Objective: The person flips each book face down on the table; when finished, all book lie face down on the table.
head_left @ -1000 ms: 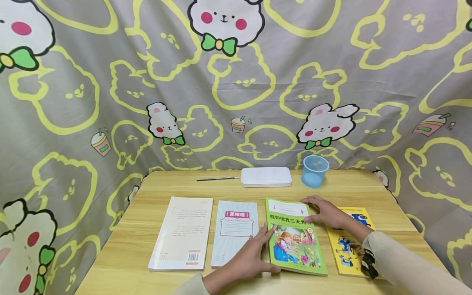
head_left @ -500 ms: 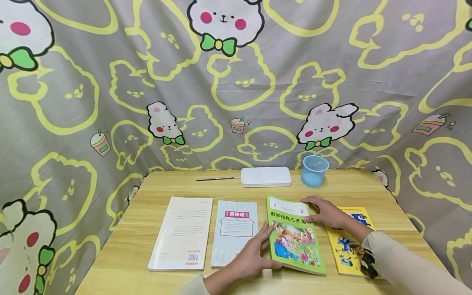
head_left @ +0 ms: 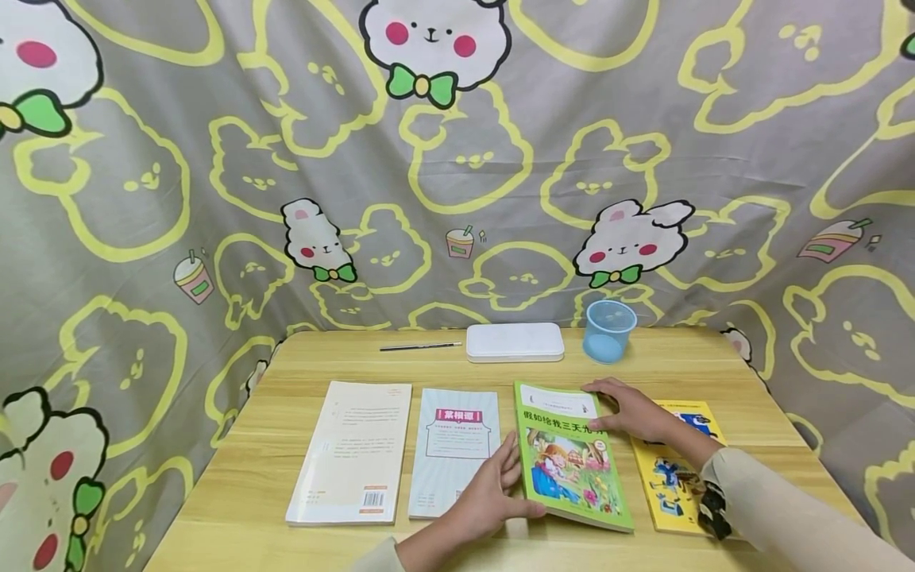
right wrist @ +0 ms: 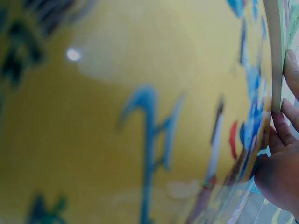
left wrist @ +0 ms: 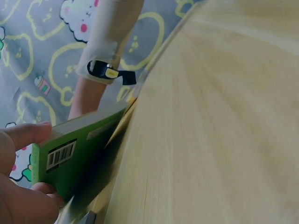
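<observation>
Green book (head_left: 572,457): spine edge lifted off table (head_left: 643,361).
Left hand (head_left: 493,496) grips spine; right hand (head_left: 632,413) flat on top corner, yellow book (head_left: 679,469) just beside.

Wooden table (head_left: 679,373) with four books (head_left: 353,450), case (head_left: 515,342), cup (head_left: 609,331), pen (head_left: 420,346).

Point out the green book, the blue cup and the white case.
green book (head_left: 572,469), head view: middle of its front cover.
blue cup (head_left: 609,334), head view: its side wall.
white case (head_left: 515,342), head view: centre of its lid.
</observation>
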A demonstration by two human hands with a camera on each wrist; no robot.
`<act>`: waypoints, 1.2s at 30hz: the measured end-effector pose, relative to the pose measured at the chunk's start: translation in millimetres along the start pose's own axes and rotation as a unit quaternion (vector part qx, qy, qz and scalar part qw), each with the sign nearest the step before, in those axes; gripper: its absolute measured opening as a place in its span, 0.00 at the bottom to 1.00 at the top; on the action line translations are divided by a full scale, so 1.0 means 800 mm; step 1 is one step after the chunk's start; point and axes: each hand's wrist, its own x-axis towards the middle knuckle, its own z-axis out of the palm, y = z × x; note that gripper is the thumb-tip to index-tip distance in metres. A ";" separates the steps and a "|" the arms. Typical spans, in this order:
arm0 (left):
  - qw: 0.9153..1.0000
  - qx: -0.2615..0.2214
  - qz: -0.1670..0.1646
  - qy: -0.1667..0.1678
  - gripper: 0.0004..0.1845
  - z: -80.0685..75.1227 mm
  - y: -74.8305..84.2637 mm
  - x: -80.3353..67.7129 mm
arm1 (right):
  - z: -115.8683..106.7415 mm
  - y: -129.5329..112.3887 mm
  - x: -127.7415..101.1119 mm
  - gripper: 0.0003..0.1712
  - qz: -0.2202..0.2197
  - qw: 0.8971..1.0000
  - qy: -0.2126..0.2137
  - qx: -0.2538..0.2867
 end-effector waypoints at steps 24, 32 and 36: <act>0.979 -0.203 -0.005 0.003 0.59 0.016 0.002 -0.006 | -0.005 -0.004 0.002 0.46 0.004 1.000 -0.011 -0.002; 0.978 -0.207 0.000 -0.006 0.57 0.014 0.001 -0.005 | -0.013 -0.024 0.008 0.45 0.006 0.998 -0.046 -0.043; 0.976 -0.218 0.005 -0.011 0.57 0.014 0.002 -0.006 | -0.015 -0.041 0.012 0.43 0.000 0.996 -0.068 -0.057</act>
